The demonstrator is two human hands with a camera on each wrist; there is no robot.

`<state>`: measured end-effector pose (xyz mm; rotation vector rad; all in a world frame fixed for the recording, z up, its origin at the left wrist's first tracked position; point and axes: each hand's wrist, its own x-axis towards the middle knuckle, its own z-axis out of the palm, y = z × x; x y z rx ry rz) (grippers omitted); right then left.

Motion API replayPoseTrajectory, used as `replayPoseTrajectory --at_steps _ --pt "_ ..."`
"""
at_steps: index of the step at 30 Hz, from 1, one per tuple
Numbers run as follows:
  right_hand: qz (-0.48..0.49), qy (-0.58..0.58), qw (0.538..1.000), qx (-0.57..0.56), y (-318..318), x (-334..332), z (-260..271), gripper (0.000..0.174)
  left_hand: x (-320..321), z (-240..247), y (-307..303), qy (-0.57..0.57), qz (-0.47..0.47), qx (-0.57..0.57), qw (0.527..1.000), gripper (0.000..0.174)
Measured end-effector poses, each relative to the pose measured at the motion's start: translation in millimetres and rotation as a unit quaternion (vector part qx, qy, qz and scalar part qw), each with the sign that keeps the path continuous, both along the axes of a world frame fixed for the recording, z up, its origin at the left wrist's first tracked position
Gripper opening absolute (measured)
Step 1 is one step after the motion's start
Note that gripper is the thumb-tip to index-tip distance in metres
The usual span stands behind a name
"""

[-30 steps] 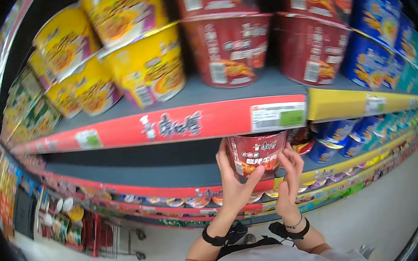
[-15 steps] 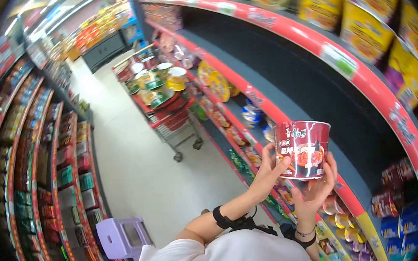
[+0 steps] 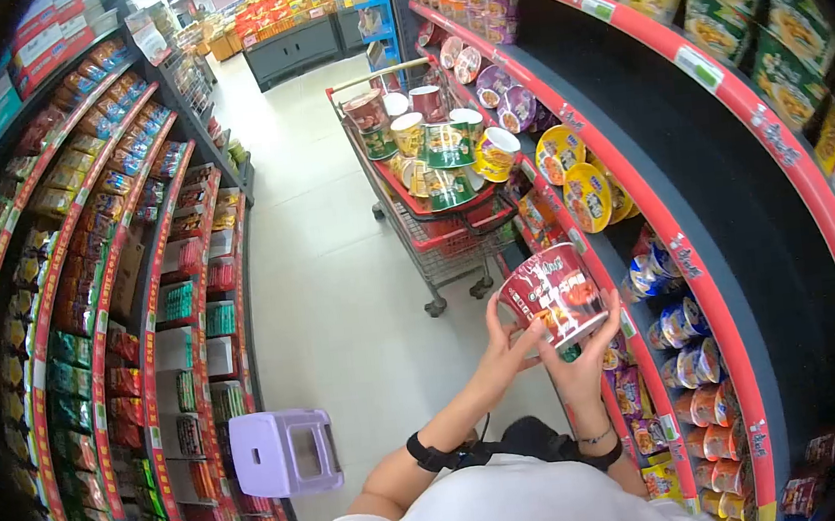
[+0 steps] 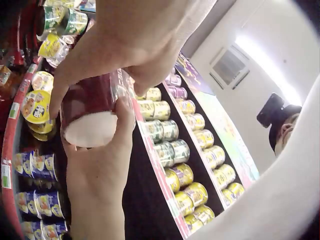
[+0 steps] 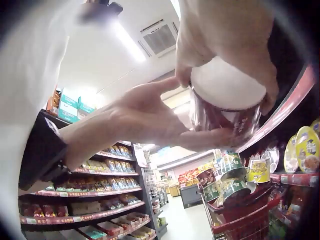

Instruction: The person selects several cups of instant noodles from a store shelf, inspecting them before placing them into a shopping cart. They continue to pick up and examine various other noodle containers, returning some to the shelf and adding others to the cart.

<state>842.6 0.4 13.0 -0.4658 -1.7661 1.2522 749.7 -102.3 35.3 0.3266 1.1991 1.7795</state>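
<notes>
A dark red noodle cup (image 3: 555,293) is held tilted in both hands in front of the body, beside the shelf. The left hand (image 3: 509,350) grips its left side, thumb across the front. The right hand (image 3: 582,359) holds it from below and the right, fingers curled round the side. In the left wrist view the cup (image 4: 90,102) shows its red wall and pale end between the two hands. In the right wrist view the pale end of the cup (image 5: 227,87) faces the camera, with a hand on each side.
A red shopping cart (image 3: 455,232) piled with noodle cups stands ahead in the aisle. A purple stool (image 3: 283,452) is at the lower left. Packed shelves (image 3: 89,292) line the left; on the right, a dark shelf (image 3: 673,145) runs between rows of cups.
The person has turned left from the shelf towards the cart and aisle. The cup has come out from the shelf with both hands and is now tilted.
</notes>
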Motion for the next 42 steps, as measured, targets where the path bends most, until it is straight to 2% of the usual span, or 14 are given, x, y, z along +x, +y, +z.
replayPoseTrajectory --at_steps 4,6,8,10,11,13,15,17,20,23,27,29,36,42 --pt "-0.019 -0.078 0.997 0.006 27.5 -39.3 -18.9 0.110 -45.0 -42.5 12.3 -0.023 -0.030 -0.037 0.999 0.099" --pt "-0.085 -0.167 0.970 0.155 43.7 -66.3 -14.6 0.106 -73.2 -71.7 28.5 -0.061 -0.072 -0.061 0.994 0.098" --pt "-0.079 -0.179 0.967 0.162 68.7 -93.7 -24.2 0.104 -104.2 -97.8 49.8 -0.055 -0.108 -0.073 0.990 0.096" --pt "-0.077 -0.208 0.958 0.182 98.1 -125.5 -33.6 0.104 -132.4 -103.1 67.8 -0.029 -0.154 -0.105 0.982 0.089" --pt "-0.075 -0.211 0.958 0.179 110.4 -141.6 -36.2 0.104 -144.3 -104.7 72.7 -0.032 -0.154 -0.108 0.982 0.089" --pt "-0.076 -0.322 0.914 0.236 135.0 -174.8 -37.6 0.104 -170.7 -104.0 82.8 -0.034 -0.111 -0.148 0.982 0.086" --pt "-0.066 -0.318 0.919 0.224 161.6 -212.8 -50.1 0.103 -202.0 -101.1 87.7 -0.033 -0.098 -0.147 0.984 0.083" --pt "-0.044 -0.398 0.893 0.205 185.7 -248.9 -65.1 0.102 -236.1 -103.5 93.6 -0.033 -0.086 -0.146 0.985 0.079" --pt "-0.037 -0.429 0.874 0.224 202.8 -296.7 -82.0 0.100 -273.2 -109.9 102.5 -0.033 -0.007 -0.138 0.990 0.067" --pt "-0.035 -0.447 0.863 0.233 208.3 -318.5 -92.7 0.102 -295.6 -119.6 107.2 -0.060 0.005 -0.136 0.989 0.067" --pt "-0.045 -0.395 0.897 0.194 218.2 -316.3 -112.9 0.104 -320.1 -129.5 114.7 -0.050 -0.011 -0.167 0.985 0.065" --pt "-0.058 -0.335 0.927 0.157 215.8 -306.8 -113.3 0.102 -328.9 -129.2 116.5 -0.042 -0.053 -0.175 0.982 0.063" --pt "-0.218 -0.308 0.920 0.103 171.3 -252.8 -109.8 0.090 -327.1 -116.7 142.5 0.017 -0.291 -0.133 0.947 0.052" --pt "-0.299 -0.354 0.884 0.063 98.5 -176.5 -118.1 0.082 -263.6 -133.7 156.2 -0.001 -0.440 -0.105 0.892 0.045"
